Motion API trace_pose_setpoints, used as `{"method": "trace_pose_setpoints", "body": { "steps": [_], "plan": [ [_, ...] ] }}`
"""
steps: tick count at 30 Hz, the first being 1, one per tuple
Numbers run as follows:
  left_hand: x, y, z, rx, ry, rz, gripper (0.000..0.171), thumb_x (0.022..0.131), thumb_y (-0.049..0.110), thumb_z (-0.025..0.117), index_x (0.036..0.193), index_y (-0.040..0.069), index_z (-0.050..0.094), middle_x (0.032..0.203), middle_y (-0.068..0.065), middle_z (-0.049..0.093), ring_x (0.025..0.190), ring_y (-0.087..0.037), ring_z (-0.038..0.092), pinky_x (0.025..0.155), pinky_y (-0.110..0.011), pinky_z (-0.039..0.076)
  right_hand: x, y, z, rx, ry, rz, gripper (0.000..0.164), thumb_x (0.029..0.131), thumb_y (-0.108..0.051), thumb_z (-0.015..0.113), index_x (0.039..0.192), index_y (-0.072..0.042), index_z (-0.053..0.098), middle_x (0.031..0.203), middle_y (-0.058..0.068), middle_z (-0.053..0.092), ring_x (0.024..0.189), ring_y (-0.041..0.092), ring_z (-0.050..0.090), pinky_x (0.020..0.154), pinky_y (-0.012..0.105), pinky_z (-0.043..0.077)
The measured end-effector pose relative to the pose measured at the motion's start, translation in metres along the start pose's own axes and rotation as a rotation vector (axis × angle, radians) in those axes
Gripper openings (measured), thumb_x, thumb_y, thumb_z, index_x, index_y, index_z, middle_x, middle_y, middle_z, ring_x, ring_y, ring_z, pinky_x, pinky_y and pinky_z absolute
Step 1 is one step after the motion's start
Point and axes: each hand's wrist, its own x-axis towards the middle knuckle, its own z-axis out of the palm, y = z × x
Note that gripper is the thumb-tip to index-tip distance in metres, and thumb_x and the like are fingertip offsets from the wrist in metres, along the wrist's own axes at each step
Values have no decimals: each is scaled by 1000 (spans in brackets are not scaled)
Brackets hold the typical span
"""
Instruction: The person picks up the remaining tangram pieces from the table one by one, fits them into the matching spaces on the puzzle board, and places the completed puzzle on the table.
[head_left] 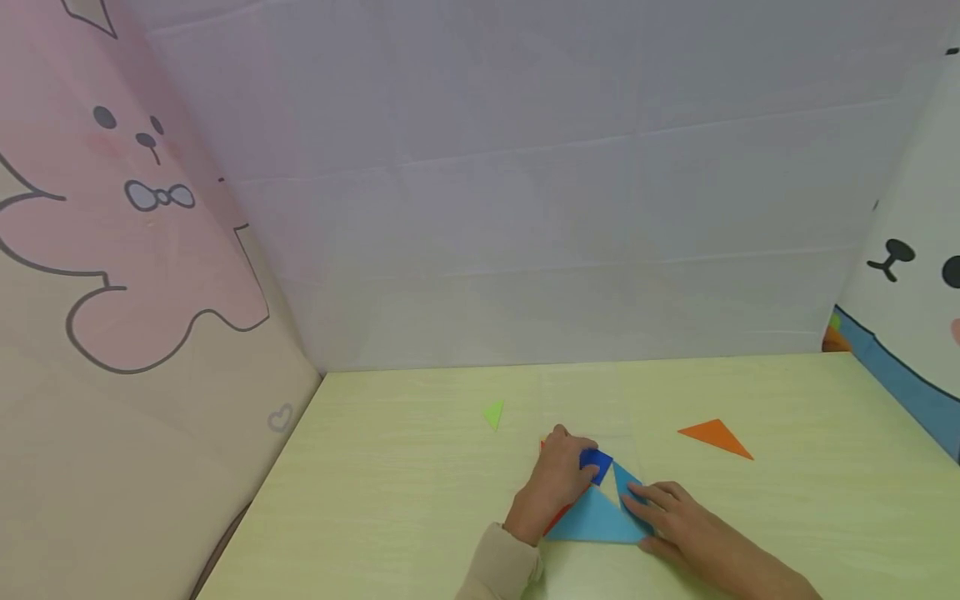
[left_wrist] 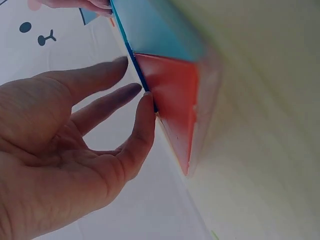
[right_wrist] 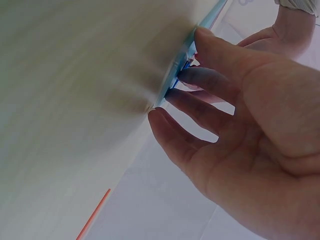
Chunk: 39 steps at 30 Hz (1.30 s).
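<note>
Flat coloured tangram-like pieces lie together on the table. My left hand (head_left: 557, 477) rests its fingertips on the dark blue piece (head_left: 603, 470), partly covering it. Below that hand, a red piece (left_wrist: 172, 95) lies against a large light blue triangle (head_left: 594, 523). With its fingers spread, my right hand (head_left: 692, 533) touches a narrower blue piece (head_left: 624, 479) at the right side; its thumb is by the large triangle's right corner. A pale gap shows between the dark blue, light blue and narrower blue pieces.
An orange triangle (head_left: 717, 437) lies apart, beyond the right hand. Farther back on the left is a small light green triangle (head_left: 495, 413). The pale yellow-green table (head_left: 375, 500) ends at a whitish hanging sheet (head_left: 562, 292), with printed cartoon sheets on both sides.
</note>
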Motion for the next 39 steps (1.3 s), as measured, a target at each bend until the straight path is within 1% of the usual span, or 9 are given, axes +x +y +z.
{"method": "trace_pose_setpoints", "body": {
  "steps": [2, 4, 6, 12, 18, 26, 32, 39],
  "plan": [
    [-1, 0, 0, -7, -9, -5, 32, 91, 18, 81, 121, 10, 76, 101, -6, 56, 91, -16, 52, 81, -26, 52, 0, 1, 0, 0, 1, 0, 52, 99, -37, 67, 138, -2, 64, 142, 16, 58, 116, 33, 53, 93, 40, 55],
    [-1, 0, 1, -14, -25, -28, 37, 89, 22, 84, 123, 12, 75, 103, -5, 54, 93, -15, 51, 82, -26, 52, 0, 1, 0, 0, 2, -3, 52, 100, -37, 66, 138, -2, 63, 141, 16, 59, 116, 33, 53, 93, 40, 55],
    [-2, 0, 1, -7, -24, -27, 39, 87, 23, 85, 123, 12, 75, 102, -4, 53, 93, -14, 50, 81, -26, 52, 0, 1, 1, -3, 8, -11, 52, 100, -36, 66, 138, -1, 63, 141, 16, 59, 116, 33, 53, 93, 40, 55],
    [-4, 1, 0, 2, -17, 1, 38, 88, 19, 84, 124, 11, 74, 99, -2, 50, 90, -13, 48, 79, -23, 50, -1, 1, 2, -13, 24, -23, 50, 100, -35, 67, 136, -1, 64, 140, 17, 60, 115, 33, 54, 92, 39, 55],
    [-3, -1, 0, 2, -28, 12, 39, 89, 18, 83, 126, 11, 73, 100, -1, 49, 93, -14, 47, 81, -23, 50, -1, 1, 1, -8, 14, -14, 51, 100, -36, 67, 137, -1, 64, 141, 16, 59, 115, 33, 53, 93, 39, 55],
    [1, -6, 0, -22, -48, 49, 42, 88, 17, 83, 127, 10, 71, 100, -1, 46, 94, -15, 45, 82, -23, 48, -1, 2, 1, -11, 12, -12, 52, 100, -37, 66, 138, -1, 63, 141, 17, 59, 116, 34, 53, 93, 40, 54],
    [2, -7, 1, -1, -68, 60, 41, 91, 18, 81, 130, 11, 70, 104, -3, 49, 96, -16, 47, 83, -23, 49, -1, 2, 1, -4, 0, -3, 52, 100, -37, 66, 138, -1, 63, 142, 17, 58, 116, 34, 53, 93, 40, 54],
    [1, -7, 1, 40, -55, 83, 35, 94, 16, 77, 128, 13, 70, 103, -4, 50, 96, -16, 49, 83, -23, 51, 0, 2, 1, -1, -5, -1, 52, 100, -38, 66, 138, -1, 63, 142, 16, 59, 117, 35, 53, 94, 41, 54]
  ]
}}
